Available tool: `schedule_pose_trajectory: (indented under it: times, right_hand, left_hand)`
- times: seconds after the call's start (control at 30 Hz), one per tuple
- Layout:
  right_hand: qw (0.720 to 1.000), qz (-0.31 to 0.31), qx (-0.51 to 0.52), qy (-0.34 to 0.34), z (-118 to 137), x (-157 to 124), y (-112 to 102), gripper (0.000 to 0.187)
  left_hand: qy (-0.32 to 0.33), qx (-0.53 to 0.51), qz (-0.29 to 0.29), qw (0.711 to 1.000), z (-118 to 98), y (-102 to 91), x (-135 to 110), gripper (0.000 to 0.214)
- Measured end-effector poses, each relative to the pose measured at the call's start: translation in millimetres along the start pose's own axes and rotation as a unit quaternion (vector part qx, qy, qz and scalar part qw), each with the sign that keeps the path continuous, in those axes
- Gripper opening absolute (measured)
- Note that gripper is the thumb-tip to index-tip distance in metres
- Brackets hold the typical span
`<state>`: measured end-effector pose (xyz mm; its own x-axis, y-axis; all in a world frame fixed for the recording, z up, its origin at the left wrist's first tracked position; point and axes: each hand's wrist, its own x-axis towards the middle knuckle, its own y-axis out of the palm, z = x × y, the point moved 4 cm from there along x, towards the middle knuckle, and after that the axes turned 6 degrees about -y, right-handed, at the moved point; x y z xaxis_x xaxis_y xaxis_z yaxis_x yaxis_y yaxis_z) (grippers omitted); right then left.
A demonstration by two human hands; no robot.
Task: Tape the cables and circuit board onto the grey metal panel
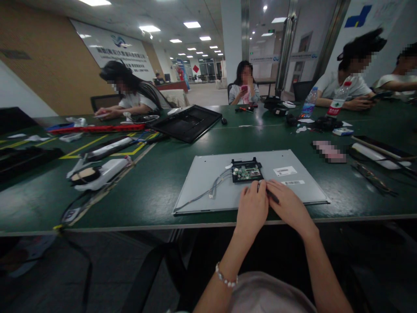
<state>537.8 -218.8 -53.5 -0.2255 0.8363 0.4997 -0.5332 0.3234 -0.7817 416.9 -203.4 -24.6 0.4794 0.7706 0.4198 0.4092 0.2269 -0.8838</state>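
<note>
A flat grey display panel (208,178) lies on the table in front of me, its back facing up. On it sits a black bracket with a green circuit board (247,173), and thin grey cables (213,188) run from the board to the panel's left corner. My left hand (254,202) is closed at the bracket's near edge, fingertips bent together. Beside it, my right hand (285,198) is closed too, its fingers meeting the left hand's. A small dark slender piece (273,197) shows between the hands; its kind is mostly hidden.
Behind the panel lies a black monitor housing (190,121) beside a mouse (224,121). A white device (100,173) and cables are at left. Bottles (339,102), a blurred pink item (329,151) and a long white part (374,155) lie right. Several people sit around the table.
</note>
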Motion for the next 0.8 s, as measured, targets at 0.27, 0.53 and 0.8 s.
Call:
schedule_pose_trajectory:
  times: [0.27, 0.53, 0.8]
  right_hand:
    - [0.999, -0.01, -0.01, 0.041, -0.7, -0.3, -1.4, 0.044]
    - [0.998, -0.018, -0.011, 0.061, -0.8, -0.1, -2.7, 0.037]
    - [0.996, -0.009, -0.04, 0.078, -4.1, -0.4, -2.4, 0.041]
  left_hand:
    - [-0.018, -0.005, 0.002, 1.0, 1.7, 1.0, -1.5, 0.037]
    - [-0.008, 0.011, -0.001, 1.0, 1.9, -0.5, -2.6, 0.04]
    - [-0.015, 0.03, 0.007, 0.999, 0.8, 0.6, -2.2, 0.038]
